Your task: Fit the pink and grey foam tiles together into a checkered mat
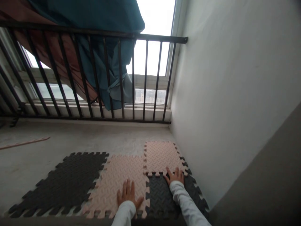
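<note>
Bare grey concrete floor (70, 141) under a black metal railing (94, 34), with a teal cloth (103, 47) draped over the bars and a white plastered wall (235, 78) along the right side. Laid on the floor near the wall: interlocking foam mats with toothed edges and a ribbed surface.

Left hand (128, 194) pressed flat, palm down, on the large pink foam mat (117, 179), fingers (128, 186) stretched out and slightly apart, clamped on nothing. White sleeve (123, 215) covering the wrist.

Right hand (174, 177) flat as well, resting across the seam between the dark grey foam mat (162, 197) and the smaller pink foam mat (162, 157) beyond it, fingers spread, gripping nothing. Fingertips touching the toothed edge of the smaller pink piece.

Large black foam mat (66, 179) joined to the left edge of the large pink one, well apart from both hands. Thin wooden strip (23, 142) lying on the floor far to the left.
</note>
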Available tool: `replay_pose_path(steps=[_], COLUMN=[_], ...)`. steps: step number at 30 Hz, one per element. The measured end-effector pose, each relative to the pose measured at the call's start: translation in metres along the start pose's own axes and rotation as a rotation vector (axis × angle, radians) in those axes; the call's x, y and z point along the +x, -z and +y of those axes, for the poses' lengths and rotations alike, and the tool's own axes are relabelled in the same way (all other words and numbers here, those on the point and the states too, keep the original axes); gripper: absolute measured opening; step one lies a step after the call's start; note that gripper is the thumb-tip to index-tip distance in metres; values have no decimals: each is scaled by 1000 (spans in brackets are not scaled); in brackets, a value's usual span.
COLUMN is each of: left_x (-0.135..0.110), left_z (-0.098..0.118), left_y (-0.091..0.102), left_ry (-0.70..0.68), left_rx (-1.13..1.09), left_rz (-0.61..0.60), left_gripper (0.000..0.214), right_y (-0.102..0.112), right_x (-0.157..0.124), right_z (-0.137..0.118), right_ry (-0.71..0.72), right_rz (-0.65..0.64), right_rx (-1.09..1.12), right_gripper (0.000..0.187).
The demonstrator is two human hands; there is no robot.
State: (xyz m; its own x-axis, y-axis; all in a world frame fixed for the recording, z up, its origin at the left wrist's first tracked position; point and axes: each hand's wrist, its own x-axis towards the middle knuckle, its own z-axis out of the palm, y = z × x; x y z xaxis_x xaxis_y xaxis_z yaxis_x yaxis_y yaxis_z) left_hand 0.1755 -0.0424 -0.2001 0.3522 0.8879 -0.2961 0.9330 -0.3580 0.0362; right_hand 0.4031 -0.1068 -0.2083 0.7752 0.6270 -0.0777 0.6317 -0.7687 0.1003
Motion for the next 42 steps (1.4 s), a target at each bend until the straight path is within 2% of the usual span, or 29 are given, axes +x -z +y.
replay_pose_path(steps=[3, 7, 13, 18, 24, 31, 36, 38, 40, 42], left_x=[1, 3, 6, 5, 4, 8, 5, 4, 4, 4], left_z=[2, 3, 1, 1, 0, -2, -1, 0, 1, 2], left_y=[-3, -10, -22, -20, -14, -18, -17, -15, -12, -9], left_ry=[10, 27, 5, 2, 1, -11, -17, -9, 10, 26], left_rx=[17, 32, -20, -19, -9, -29, -40, -45, -34, -21], left_rz=[5, 50, 172, 148, 96, 40, 86, 73, 36, -13], left_gripper=[71, 70, 66, 66, 69, 72, 69, 70, 71, 74], right_y=[14, 22, 23, 17, 14, 8, 26, 36, 44, 45], right_x=[29, 60, 92, 108, 115, 109, 109, 109, 105, 98], right_z=[-2, -3, -9, -12, -13, -18, -20, -28, -42, -59], right_ry=[-29, -33, -17, -4, 28, 24, 48, 112, 222, 331], right_rz=[-62, -88, -107, -107, -97, -53, -173, -191, -102, 59], right_rx=[-6, -2, 14, 9, 18, -2, 7, 8, 34, 93], right_gripper=[61, 61, 62, 63, 66, 66, 70, 70, 69, 71])
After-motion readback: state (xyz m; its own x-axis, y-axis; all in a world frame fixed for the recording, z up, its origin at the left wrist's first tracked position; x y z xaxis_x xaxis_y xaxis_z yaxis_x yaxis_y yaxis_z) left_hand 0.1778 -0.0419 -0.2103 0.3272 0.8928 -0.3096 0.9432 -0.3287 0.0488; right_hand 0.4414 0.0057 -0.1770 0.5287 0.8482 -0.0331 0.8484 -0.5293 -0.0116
